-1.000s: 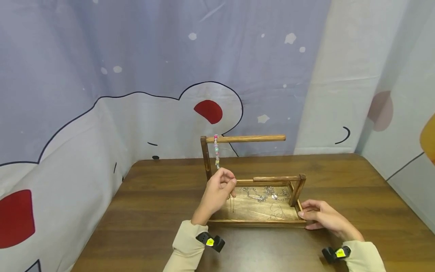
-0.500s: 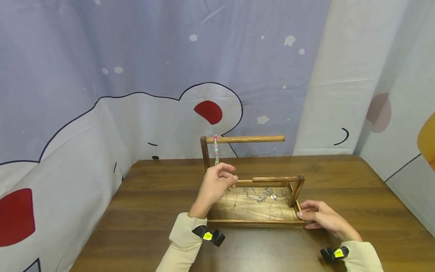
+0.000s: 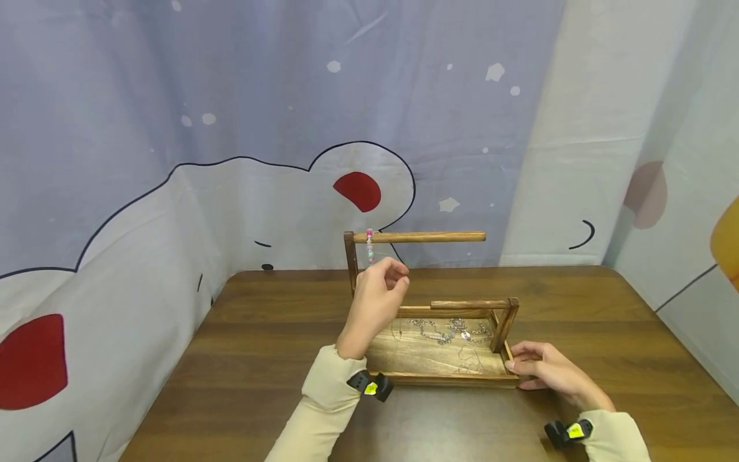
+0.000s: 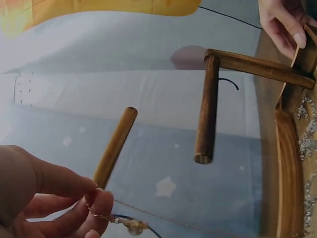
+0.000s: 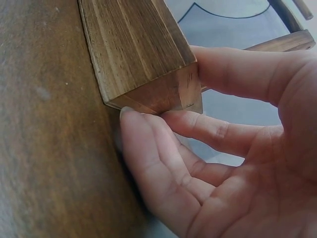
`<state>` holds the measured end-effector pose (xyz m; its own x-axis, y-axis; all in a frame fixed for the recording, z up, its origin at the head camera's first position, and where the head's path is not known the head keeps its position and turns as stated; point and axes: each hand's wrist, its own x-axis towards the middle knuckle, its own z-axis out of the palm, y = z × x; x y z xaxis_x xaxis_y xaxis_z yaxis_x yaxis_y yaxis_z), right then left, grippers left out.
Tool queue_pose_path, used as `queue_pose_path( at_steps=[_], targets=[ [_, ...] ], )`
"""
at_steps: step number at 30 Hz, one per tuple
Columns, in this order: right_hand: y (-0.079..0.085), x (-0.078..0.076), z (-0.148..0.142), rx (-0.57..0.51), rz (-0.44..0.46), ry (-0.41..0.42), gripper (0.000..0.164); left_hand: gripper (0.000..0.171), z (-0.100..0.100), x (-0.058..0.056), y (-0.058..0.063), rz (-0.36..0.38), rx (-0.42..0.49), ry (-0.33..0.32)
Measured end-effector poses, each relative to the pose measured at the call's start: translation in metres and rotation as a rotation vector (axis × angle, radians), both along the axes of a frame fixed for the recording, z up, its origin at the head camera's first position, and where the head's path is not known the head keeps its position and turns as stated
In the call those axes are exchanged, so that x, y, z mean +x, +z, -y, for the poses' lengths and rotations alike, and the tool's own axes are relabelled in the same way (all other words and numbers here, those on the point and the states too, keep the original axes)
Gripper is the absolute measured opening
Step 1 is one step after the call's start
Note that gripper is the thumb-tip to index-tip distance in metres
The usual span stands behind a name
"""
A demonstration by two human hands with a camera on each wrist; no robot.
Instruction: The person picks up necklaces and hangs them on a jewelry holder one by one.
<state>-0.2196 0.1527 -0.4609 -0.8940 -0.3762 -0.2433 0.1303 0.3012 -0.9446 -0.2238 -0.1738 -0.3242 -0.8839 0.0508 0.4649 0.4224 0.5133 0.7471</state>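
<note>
My left hand (image 3: pixel 376 298) pinches a fine gold chain (image 4: pixel 148 213) between thumb and forefinger. A small clear bead (image 4: pixel 134 230) hangs on it, and its lower part trails down over the wooden tray (image 3: pixel 444 380). In the head view this hand is raised over the tray's left side, just below the upper bar (image 3: pixel 433 237) of the jewelry stand. A pastel beaded bracelet (image 3: pixel 370 242) hangs on that bar, its lower end hidden behind the hand. At the tray's right end, my right hand (image 3: pixel 551 372) holds the corner, thumb (image 5: pixel 237 74) on the end wall and fingers curled below.
Silver chains (image 3: pixel 437 335) lie in the tray, with another thin gold chain (image 3: pixel 470 360) near its front right. A shorter lower bar (image 3: pixel 470 304) juts left from the right post (image 3: pixel 505 324). A patterned curtain (image 3: pixel 260 96) stands behind the wooden table (image 3: pixel 260 333).
My left hand has risen from low over the tray toward the upper bar, lifting the gold chain with it. The right hand keeps its place at the tray's corner.
</note>
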Motion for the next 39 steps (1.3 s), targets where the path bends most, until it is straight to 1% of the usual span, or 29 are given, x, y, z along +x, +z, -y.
queue_pose_path(
  at_steps=[4, 6, 9, 13, 17, 21, 26, 30, 35, 39],
  targets=[
    [-0.003, 0.001, -0.001, 0.005, 0.013, -0.010, 0.055, 0.006, -0.009, -0.003, 0.005, -0.146, -0.065, 0.038],
    [-0.005, 0.001, -0.002, 0.009, 0.018, -0.010, 0.055, 0.006, -0.014, -0.006, 0.007, -0.222, -0.095, 0.038],
    [-0.007, 0.001, -0.003, 0.008, 0.023, -0.010, 0.056, 0.007, -0.020, -0.010, 0.008, -0.281, -0.104, 0.021],
    [-0.008, 0.001, -0.003, -0.003, 0.032, -0.002, 0.057, 0.007, -0.027, -0.017, 0.008, -0.291, -0.072, -0.001],
    [-0.007, 0.000, -0.003, -0.004, 0.038, -0.002, 0.059, 0.006, -0.036, -0.023, 0.007, -0.310, -0.048, 0.004],
    [-0.006, 0.001, -0.005, -0.005, 0.035, -0.001, 0.058, 0.007, -0.049, -0.028, 0.007, -0.335, -0.046, 0.009],
    [-0.006, 0.003, -0.006, -0.007, 0.037, 0.003, 0.056, 0.008, -0.068, -0.031, 0.008, -0.373, -0.085, 0.012],
    [-0.005, 0.004, -0.005, -0.003, 0.042, -0.005, 0.055, 0.008, -0.081, -0.034, 0.011, -0.389, -0.113, 0.018],
    [-0.004, 0.001, -0.002, 0.005, 0.036, -0.017, 0.056, 0.008, -0.094, -0.039, 0.020, -0.398, -0.149, 0.022],
    [-0.004, -0.002, -0.002, 0.006, 0.030, -0.021, 0.054, 0.009, -0.106, -0.039, 0.027, -0.402, -0.191, 0.045]
  ],
)
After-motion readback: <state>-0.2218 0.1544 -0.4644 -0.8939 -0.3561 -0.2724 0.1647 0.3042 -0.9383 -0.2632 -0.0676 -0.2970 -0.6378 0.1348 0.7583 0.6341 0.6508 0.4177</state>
